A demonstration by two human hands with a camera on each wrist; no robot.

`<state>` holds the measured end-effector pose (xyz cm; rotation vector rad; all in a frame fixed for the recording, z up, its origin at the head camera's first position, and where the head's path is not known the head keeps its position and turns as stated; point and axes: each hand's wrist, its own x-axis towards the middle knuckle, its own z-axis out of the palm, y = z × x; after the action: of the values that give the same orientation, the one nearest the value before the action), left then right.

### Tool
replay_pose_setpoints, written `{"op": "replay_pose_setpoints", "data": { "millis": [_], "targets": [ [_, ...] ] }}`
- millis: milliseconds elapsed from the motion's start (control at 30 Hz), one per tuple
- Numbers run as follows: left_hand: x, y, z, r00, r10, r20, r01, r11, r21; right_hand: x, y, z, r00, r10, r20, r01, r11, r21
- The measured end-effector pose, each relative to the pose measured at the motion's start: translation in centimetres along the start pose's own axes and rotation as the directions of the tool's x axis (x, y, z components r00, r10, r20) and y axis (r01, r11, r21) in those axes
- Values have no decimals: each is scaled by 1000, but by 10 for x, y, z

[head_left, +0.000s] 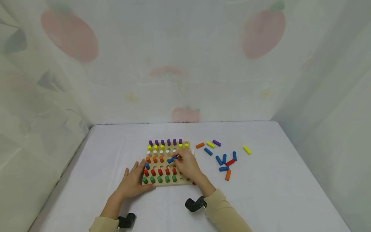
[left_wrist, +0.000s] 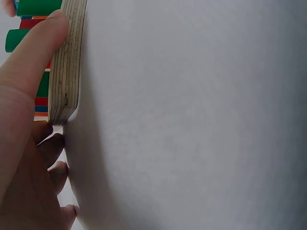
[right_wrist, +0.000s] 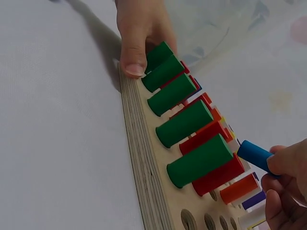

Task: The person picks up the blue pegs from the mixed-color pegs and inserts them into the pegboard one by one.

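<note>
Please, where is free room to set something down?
White tabletop is bare between its left edge and the left hand, and right of the beige right sleeve. Crowded: the pale wooden pegboard, and scattered coloured cylindrical pegs right of it.

Blue peg [right_wrist: 254, 154] tilted, pinched in right hand [head_left: 186, 163] over wooden pegboard [right_wrist: 142, 153], part-filled with coloured pegs [head_left: 160, 172].

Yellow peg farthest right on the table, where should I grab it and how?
Probably pinch the yellow peg across its middle, coming from above: it lies on its side, a slim cylinder apart from the nearest blue peg, so both long sides look free.
</note>
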<state>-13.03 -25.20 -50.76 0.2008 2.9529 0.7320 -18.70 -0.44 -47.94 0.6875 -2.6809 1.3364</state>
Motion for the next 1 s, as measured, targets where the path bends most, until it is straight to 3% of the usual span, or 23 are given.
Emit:
{"op": "replay_pose_setpoints", "data": {
  "millis": [1000],
  "targets": [
    [-3,3,-3,1000,20,-4,-20,1000,-3,15,-30,29,990,-109,85,119,985,-127]
  ]
}}
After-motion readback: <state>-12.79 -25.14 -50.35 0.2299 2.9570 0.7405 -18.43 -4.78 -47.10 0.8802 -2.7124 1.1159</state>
